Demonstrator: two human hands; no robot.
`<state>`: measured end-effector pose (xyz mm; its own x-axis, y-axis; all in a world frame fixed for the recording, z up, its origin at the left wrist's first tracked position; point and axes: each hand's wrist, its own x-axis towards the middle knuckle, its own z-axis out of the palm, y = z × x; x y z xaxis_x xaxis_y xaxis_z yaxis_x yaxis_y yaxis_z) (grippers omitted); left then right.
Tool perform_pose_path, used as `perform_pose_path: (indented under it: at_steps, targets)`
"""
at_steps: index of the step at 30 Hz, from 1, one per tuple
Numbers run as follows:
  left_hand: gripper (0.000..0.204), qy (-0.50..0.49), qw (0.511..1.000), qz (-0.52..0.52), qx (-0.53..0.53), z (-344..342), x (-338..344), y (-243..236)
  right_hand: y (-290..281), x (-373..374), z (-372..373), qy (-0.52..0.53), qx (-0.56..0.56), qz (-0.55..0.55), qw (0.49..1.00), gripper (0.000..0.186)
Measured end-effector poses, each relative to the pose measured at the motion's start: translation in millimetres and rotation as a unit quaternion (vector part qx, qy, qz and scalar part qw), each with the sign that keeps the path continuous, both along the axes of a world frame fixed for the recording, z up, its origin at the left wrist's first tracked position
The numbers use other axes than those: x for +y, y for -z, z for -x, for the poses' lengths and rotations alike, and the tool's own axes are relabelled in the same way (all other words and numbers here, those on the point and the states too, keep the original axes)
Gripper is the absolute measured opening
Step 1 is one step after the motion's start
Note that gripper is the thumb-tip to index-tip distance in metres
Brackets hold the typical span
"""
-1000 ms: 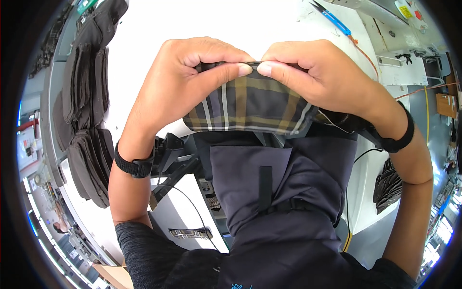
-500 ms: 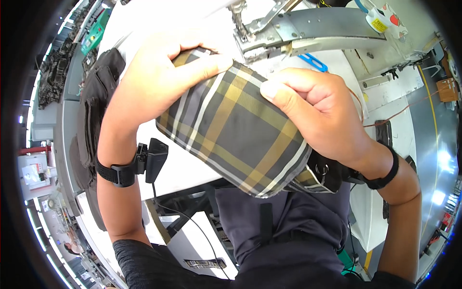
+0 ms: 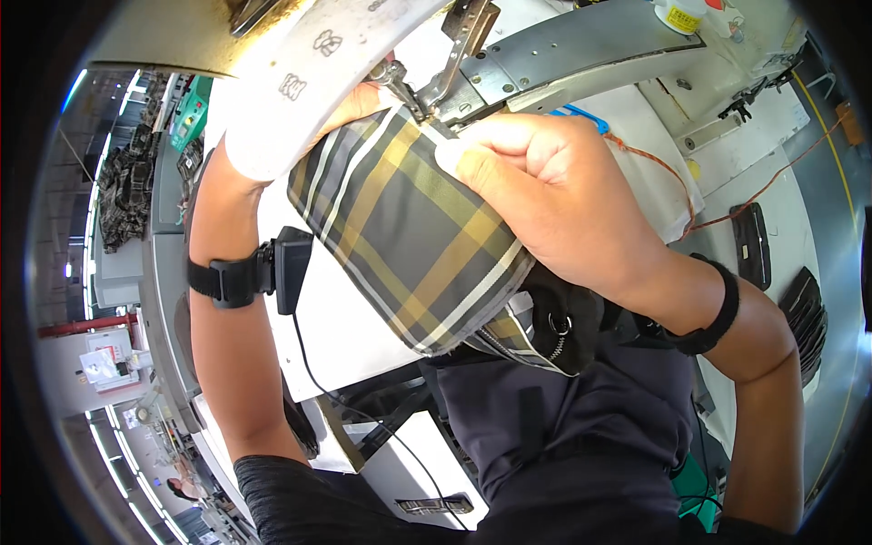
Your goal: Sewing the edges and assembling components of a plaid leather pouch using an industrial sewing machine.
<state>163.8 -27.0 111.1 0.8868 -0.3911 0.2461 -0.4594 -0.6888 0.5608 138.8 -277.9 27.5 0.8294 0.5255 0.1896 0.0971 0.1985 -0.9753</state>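
A plaid fabric pouch (image 3: 427,236) in dark grey, olive and white hangs slanted between my hands, its far edge at the needle area of a sewing machine (image 3: 509,77). My right hand (image 3: 554,191) is closed on that edge, the thumb pressed on top and the fingers curled, just right of the metal presser parts (image 3: 404,91). My left hand (image 3: 356,107) is at the far left edge of the pouch, largely hidden behind the white machine head (image 3: 309,86); the fingers that show close on the fabric. A zipper and a dark part with a metal ring (image 3: 561,325) hang below.
A blue-handled tool (image 3: 581,116) lies beside the machine arm, with an orange cord (image 3: 668,173) nearby. Dark fabric pieces (image 3: 804,313) are at the right. A small bottle (image 3: 681,16) stands at the top right. A black cable hangs from my left wrist strap (image 3: 234,283).
The pouch and both hands have moved under the machine head, which now covers much of my left hand. The view has shifted, and the pouch's edge is at the needle area.
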Motion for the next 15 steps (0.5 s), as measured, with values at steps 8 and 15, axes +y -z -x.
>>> perform_pose_path:
  at_steps: [8,15]
  targets:
    - [0.035,-0.133,0.988,-0.048,-0.059,6,7,-1,-14,-3,-1,0.005,-0.022,0.089,0.996,0.024]
    - [0.044,-0.195,0.912,0.344,-0.106,167,-109,12,5,13,5,0.086,-0.046,0.087,0.991,0.034]
